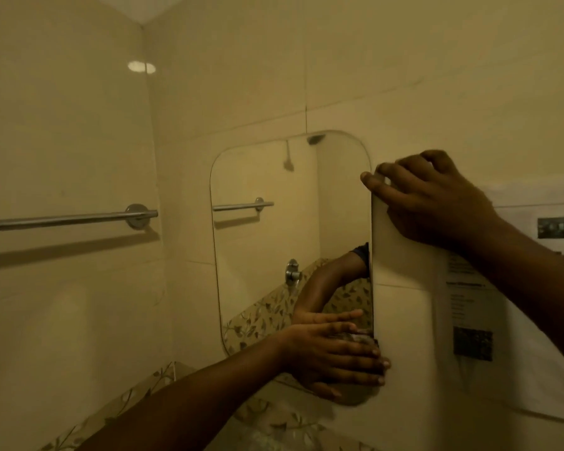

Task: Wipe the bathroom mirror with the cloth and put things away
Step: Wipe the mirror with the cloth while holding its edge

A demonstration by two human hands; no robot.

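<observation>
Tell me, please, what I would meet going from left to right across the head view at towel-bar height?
First the towel bar → mirror → right hand → printed sheet on the wall.

Pressing cloth (355, 394) flat onto mirror (274, 239) at lower right corner with left hand (336, 356), fingers straight. Resting right hand (433, 196) on wall beside mirror's upper right edge, fingertips at the rim, forearm across printed sheet (469, 320).
</observation>
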